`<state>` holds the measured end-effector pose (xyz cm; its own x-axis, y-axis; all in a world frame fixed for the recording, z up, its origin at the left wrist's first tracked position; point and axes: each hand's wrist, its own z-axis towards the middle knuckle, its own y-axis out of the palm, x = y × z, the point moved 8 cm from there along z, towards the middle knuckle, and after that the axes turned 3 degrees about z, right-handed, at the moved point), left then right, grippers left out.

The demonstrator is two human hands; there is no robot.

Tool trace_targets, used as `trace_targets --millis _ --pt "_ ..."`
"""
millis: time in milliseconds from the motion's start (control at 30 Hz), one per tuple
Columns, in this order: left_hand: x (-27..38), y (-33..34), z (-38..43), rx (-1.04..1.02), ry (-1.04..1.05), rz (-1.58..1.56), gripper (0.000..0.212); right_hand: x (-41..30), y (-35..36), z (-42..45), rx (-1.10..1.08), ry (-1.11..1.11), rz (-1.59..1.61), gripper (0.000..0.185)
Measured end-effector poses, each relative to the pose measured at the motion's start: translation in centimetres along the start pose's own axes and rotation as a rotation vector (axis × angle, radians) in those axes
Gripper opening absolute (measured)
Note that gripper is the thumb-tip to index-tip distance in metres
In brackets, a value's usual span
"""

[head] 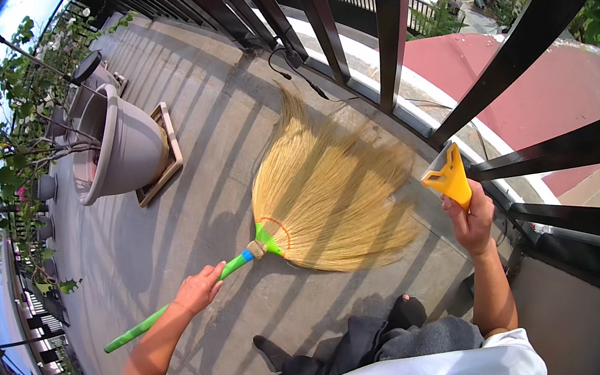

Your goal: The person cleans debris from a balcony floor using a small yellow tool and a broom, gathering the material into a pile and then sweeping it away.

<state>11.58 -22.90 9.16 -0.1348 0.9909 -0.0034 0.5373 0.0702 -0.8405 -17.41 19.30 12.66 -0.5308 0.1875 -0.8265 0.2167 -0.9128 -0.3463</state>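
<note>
My left hand (pixel 199 289) is wrapped around the green handle (pixel 139 329) of a straw fan broom, a little below its blue band. The broom's wide straw head (pixel 327 196) spreads in front of me over the concrete floor, crossed by striped shadows; its far tips fan toward the base of the railing. In my right hand (pixel 474 220) is a yellow plastic scraper (pixel 451 178), gripped by its handle, with its pale blade edge pointing up and left. The scraper is held close to the black metal railing, to the right of the bristles.
Black railing bars (pixel 391 41) run along the far and right sides. A dark cable with connectors (pixel 307 79) lies at their foot. On the left, a grey plant pot (pixel 128 147) stands on a square base (pixel 167 171), its branches leaning outward. A wall (pixel 564 327) is at right.
</note>
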Motion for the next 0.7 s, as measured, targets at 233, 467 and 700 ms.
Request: trace_targets --millis 233,467,700 --pt "-11.1 -5.4 -24.5 0.294 -0.245 -0.025 0.046 1.3 -1.0 -0.9 -0.001 0.036 -0.062 0.022" --pt "-4.9 -7.9 -18.7 0.562 -0.324 -0.114 0.043 0.3 -1.3 -1.1 0.095 0.059 -0.021 0.024" --pt "10.5 -3.6 5.5 0.317 0.033 -0.32 0.046 -2.4 -1.3 -0.8 0.04 -0.042 0.031 0.028"
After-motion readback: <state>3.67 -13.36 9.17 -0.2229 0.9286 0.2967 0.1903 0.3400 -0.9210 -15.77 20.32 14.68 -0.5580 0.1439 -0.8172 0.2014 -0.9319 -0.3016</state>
